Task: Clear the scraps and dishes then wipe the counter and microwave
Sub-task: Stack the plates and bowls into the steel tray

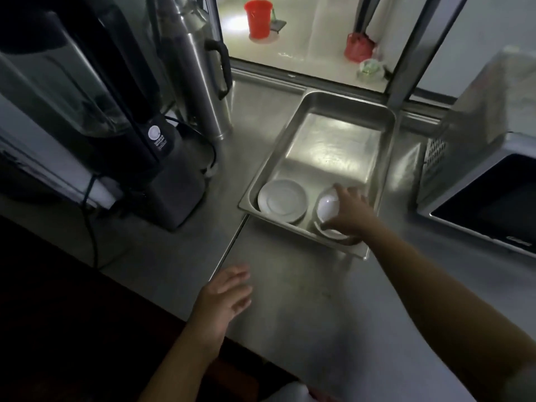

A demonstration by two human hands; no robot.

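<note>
A steel tray (319,105) sits on the steel counter (304,300). In its near left corner lies a white plate (282,201). In the near right corner a white bowl (326,208) sits on another white dish (330,234). My right hand (349,211) reaches into the tray and holds the bowl by its rim, thumb on the near side and fingers over the far side. My left hand (224,295) hovers over the counter's near edge with its fingers relaxed and nothing in it. The microwave (490,181) stands at the right.
A dark blender (116,117) with its cord stands at the left, beside a tall steel urn (197,68). Behind the counter a window opening shows a red bucket (258,17) and a red bag (358,47) on the floor outside.
</note>
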